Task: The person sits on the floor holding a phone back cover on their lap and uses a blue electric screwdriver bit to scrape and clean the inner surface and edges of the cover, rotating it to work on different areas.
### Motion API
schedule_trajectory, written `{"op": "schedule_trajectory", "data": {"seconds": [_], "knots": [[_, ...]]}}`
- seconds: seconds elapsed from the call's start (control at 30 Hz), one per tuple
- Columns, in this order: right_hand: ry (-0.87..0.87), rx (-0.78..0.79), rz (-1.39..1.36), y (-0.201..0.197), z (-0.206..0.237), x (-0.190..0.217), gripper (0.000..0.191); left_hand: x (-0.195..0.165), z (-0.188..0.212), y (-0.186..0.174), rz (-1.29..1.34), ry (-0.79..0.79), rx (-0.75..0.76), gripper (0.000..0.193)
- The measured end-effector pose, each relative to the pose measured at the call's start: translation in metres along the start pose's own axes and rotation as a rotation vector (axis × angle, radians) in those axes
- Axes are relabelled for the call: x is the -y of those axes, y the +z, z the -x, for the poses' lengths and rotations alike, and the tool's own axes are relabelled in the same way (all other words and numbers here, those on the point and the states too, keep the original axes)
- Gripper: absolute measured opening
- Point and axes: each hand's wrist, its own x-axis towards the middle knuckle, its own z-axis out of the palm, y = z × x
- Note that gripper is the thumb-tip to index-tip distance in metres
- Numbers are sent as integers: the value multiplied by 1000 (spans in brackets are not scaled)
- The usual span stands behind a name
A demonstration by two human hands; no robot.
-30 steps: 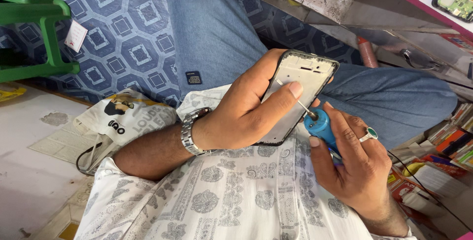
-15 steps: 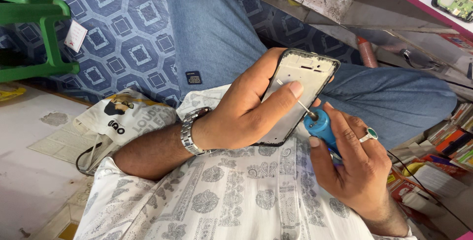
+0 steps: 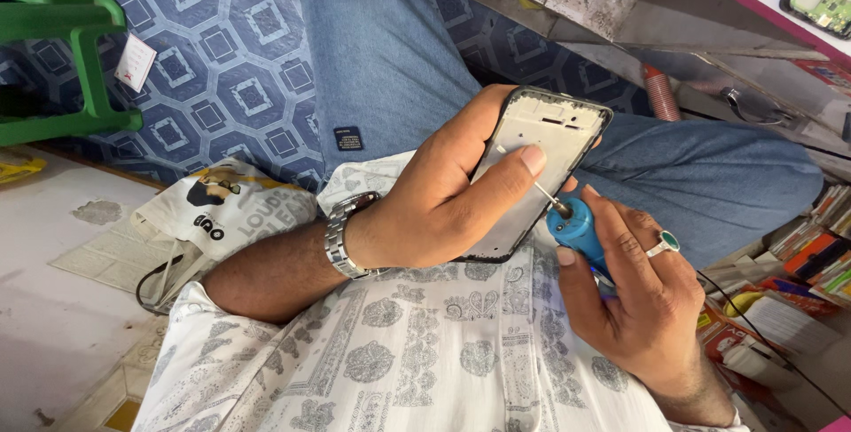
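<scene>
A phone frame [image 3: 532, 171] is gripped in the left hand [image 3: 443, 206] while a blue screwdriver [image 3: 578, 228], pinched in the right hand [image 3: 634, 295], could slip off and scratch it.

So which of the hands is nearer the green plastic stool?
Left. The left hand grips the phone frame mid-picture, closer to the green plastic stool at far left. The right hand, holding the blue screwdriver, sits farther right.

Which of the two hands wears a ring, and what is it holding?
The right hand: a green-stoned ring sits on one finger, and it grips the blue-handled screwdriver. The left hand wears a metal wristwatch instead and holds the phone frame.
</scene>
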Motion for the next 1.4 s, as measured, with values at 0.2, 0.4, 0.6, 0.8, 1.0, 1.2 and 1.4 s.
{"op": "schedule_trajectory", "data": {"seconds": [0.2, 0.4, 0.6, 0.8, 1.0, 1.2, 1.4], "knots": [[1, -2, 0, 0, -1, 1, 48, 1, 0, 1, 30, -17, -9, 23], [0, -1, -9, 0, 0, 1, 49, 2, 1, 0, 54, -1, 5, 23], [-2, 2, -13, 1, 0, 1, 49, 1, 2, 1, 62, -23, -5, 23], [-7, -7, -17, 1, -2, 2, 48, 2, 1, 1, 33, -19, -3, 24], [0, -9, -31, 1, -2, 5, 48, 4, 3, 1, -13, 16, -5, 26], [81, -7, -148, 0, -3, 3, 51, 1, -7, 2, 212, -56, -72, 54], [211, 119, -376, 3, -4, -11, 50, -5, -4, -7, 69, 123, -108, 76]]}}
